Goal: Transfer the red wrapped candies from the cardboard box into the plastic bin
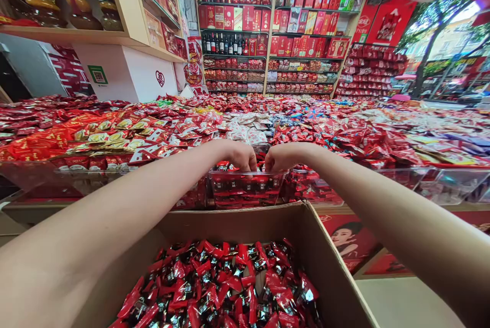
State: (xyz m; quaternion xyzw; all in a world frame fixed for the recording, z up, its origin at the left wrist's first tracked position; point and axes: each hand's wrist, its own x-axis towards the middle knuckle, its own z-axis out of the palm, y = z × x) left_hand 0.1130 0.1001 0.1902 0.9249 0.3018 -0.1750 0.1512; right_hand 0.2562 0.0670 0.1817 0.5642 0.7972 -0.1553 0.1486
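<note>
Candies in red-and-black twist wrappers [214, 292] fill an open carton and a clear bin behind it, both hands at the bin.

At left, a green sign [98, 75] bears a QR code, its small lettering unreadable; next, a dark-red heart emblem [160, 78] frames a character. Glossy candies lie in the brown carton [325, 246], long axes at mixed angles; white characters on their black middles are too small to read surely. Left hand [245, 157] and right hand [276, 157] dip inside the clear bin [219, 171], fingers curled downward, near each other; whether either grips candy, I cannot tell. Through its front, characters stand upright. Rightward, a red poster [348, 241] shows a person.
</note>
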